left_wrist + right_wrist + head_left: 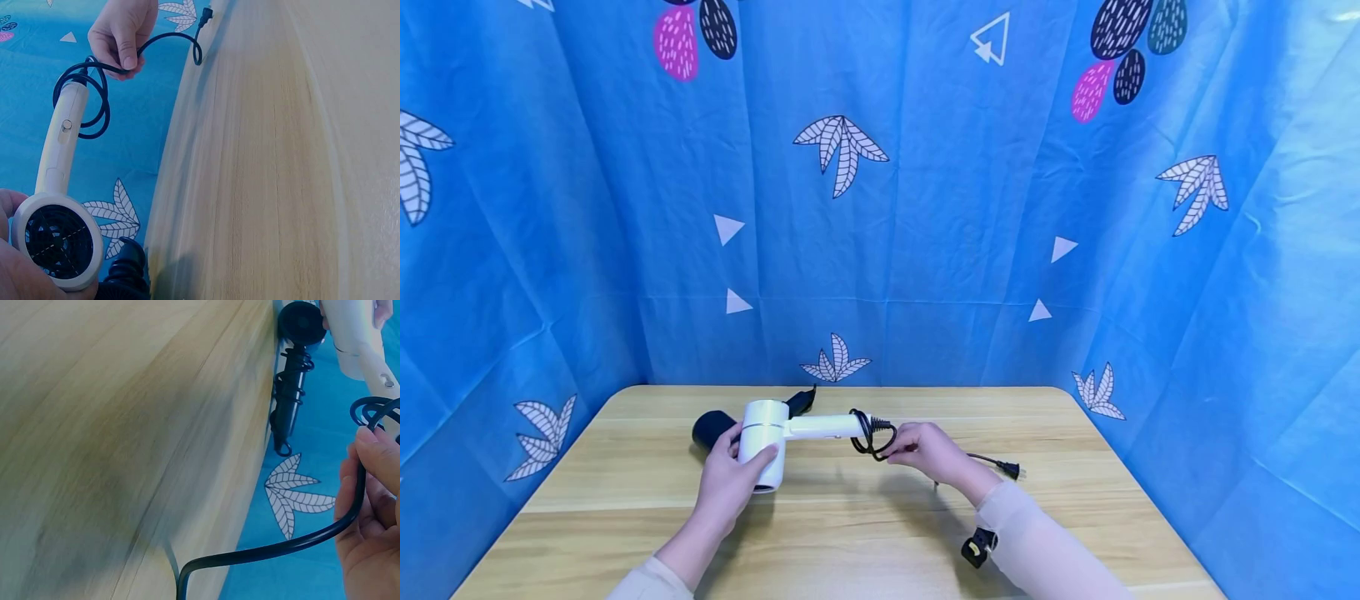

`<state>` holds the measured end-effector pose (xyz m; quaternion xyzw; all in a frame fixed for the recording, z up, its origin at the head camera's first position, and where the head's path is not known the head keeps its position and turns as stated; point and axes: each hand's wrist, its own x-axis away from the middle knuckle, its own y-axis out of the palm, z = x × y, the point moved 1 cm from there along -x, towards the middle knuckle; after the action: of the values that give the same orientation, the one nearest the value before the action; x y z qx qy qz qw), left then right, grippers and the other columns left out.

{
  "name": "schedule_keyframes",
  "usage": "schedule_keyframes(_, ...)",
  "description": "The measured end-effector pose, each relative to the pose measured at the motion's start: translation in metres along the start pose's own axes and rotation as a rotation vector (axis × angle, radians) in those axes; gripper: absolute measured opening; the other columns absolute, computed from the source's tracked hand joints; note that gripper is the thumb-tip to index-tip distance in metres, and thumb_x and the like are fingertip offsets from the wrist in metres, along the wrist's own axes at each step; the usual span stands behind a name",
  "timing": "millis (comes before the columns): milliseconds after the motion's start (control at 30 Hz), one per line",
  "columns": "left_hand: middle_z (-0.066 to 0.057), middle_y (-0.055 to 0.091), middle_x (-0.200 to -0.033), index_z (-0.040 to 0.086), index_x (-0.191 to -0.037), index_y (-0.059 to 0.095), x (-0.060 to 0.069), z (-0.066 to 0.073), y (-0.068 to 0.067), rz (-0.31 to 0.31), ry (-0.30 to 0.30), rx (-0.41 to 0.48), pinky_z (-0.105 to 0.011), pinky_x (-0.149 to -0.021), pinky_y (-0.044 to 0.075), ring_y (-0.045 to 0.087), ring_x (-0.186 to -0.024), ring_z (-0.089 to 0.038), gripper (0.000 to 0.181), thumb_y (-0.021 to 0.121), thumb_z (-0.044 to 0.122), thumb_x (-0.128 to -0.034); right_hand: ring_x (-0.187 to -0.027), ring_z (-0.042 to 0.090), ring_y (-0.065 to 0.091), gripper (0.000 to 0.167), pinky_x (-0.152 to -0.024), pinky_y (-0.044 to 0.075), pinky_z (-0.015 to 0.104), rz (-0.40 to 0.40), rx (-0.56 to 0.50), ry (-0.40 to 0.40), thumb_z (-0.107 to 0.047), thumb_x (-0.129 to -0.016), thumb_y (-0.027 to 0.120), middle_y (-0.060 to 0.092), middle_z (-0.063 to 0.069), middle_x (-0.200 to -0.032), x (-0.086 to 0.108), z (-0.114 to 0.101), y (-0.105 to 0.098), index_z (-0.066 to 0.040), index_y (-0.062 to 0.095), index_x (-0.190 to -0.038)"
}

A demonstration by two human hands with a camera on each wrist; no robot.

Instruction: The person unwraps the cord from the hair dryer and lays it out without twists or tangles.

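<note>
Our left hand [727,479] grips the round barrel of a shiny white plastic hair dryer [767,429], with the thumb on one side. Our right hand [934,454] pinches its thin black rubbery cord [275,551] between thumb and fingers. We hold the white dryer up over a pale, wood-grain table [820,542], with its handle pointing to the right. Some cord loops around the handle's end, and the rest runs past our right hand to a small black plug [1009,470]. Behind the white dryer, we see a black hair dryer [292,387] lying down, its own cord wound around its handle.
</note>
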<state>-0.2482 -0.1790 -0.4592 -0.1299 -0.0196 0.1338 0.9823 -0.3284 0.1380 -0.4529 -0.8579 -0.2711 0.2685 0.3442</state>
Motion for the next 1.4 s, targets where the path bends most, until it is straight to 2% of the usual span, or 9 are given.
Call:
schedule_keyframes(167, -0.033, 0.036, -0.148, -0.001, -0.157, 0.020, -0.001, 0.001, 0.000, 0.003, -0.002, -0.002, -0.056, -0.104, 0.044, 0.044, -0.130, -0.045, 0.090, 0.073, 0.032, -0.0916, -0.088, 0.010, 0.065, 0.014, -0.078, 0.056, 0.025, 0.014, -0.001, -0.054, -0.003, -0.087, 0.075, 0.072, 0.003, -0.095, 0.004, -0.001, -0.005, -0.005, 0.079, -0.101)
schedule_keyframes(333, -0.033, 0.036, -0.148, -0.001, -0.157, 0.020, -0.001, 0.000, -0.001, 0.007, -0.006, -0.005, -0.057, -0.103, 0.044, 0.044, -0.129, -0.045, 0.091, 0.073, 0.032, -0.0915, -0.091, 0.011, 0.067, 0.015, -0.081, 0.056, 0.024, 0.008, 0.012, -0.066, -0.001, -0.087, 0.074, 0.073, 0.004, -0.099, 0.009, -0.002, -0.011, -0.002, 0.078, -0.101)
schedule_keyframes(533, -0.033, 0.034, -0.150, -0.001, -0.157, 0.019, -0.001, -0.002, -0.002, 0.006, -0.015, -0.009, -0.058, -0.104, 0.043, 0.043, -0.131, -0.046, 0.092, 0.073, 0.034, -0.0915, -0.089, 0.012, 0.068, 0.015, -0.079, 0.057, 0.025, 0.029, 0.044, -0.086, -0.002, -0.087, 0.074, 0.074, 0.002, -0.097, 0.012, -0.004, -0.021, -0.005, 0.079, -0.101)
schedule_keyframes(700, -0.033, 0.034, -0.150, -0.001, -0.157, 0.019, -0.001, -0.002, -0.003, 0.005, -0.011, -0.008, -0.058, -0.104, 0.043, 0.042, -0.131, -0.046, 0.091, 0.073, 0.033, -0.0914, -0.092, 0.012, 0.067, 0.016, -0.082, 0.056, 0.026, 0.047, 0.080, -0.093, -0.003, -0.089, 0.073, 0.073, 0.000, -0.098, 0.011, -0.004, -0.027, -0.009, 0.079, -0.102)
schedule_keyframes(967, -0.033, 0.035, -0.149, -0.001, -0.157, 0.020, 0.001, -0.001, -0.004, 0.005, -0.002, -0.007, -0.057, -0.104, 0.043, 0.042, -0.131, -0.046, 0.091, 0.073, 0.031, -0.0912, -0.091, 0.013, 0.068, 0.016, -0.082, 0.056, 0.026, 0.072, 0.098, -0.130, -0.003, -0.089, 0.072, 0.073, 0.000, -0.098, 0.009, -0.007, -0.032, -0.008, 0.079, -0.103)
schedule_keyframes(1133, -0.033, 0.035, -0.149, -0.001, -0.157, 0.019, 0.001, -0.001, -0.004, 0.001, -0.004, -0.001, -0.057, -0.105, 0.043, 0.042, -0.131, -0.046, 0.091, 0.073, 0.031, -0.0915, -0.091, 0.014, 0.068, 0.016, -0.082, 0.057, 0.027, 0.100, 0.088, -0.135, -0.001, -0.089, 0.072, 0.074, 0.001, -0.097, 0.006, -0.008, -0.036, -0.008, 0.079, -0.102)
schedule_keyframes(1400, -0.032, 0.036, -0.149, -0.001, -0.157, 0.020, 0.002, -0.001, -0.005, -0.001, -0.012, -0.005, -0.057, -0.106, 0.042, 0.042, -0.132, -0.045, 0.090, 0.073, 0.031, -0.0916, -0.094, 0.015, 0.068, 0.018, -0.083, 0.057, 0.028, 0.124, 0.074, -0.088, -0.002, -0.090, 0.071, 0.074, 0.001, -0.099, 0.001, -0.005, -0.039, -0.008, 0.079, -0.105)
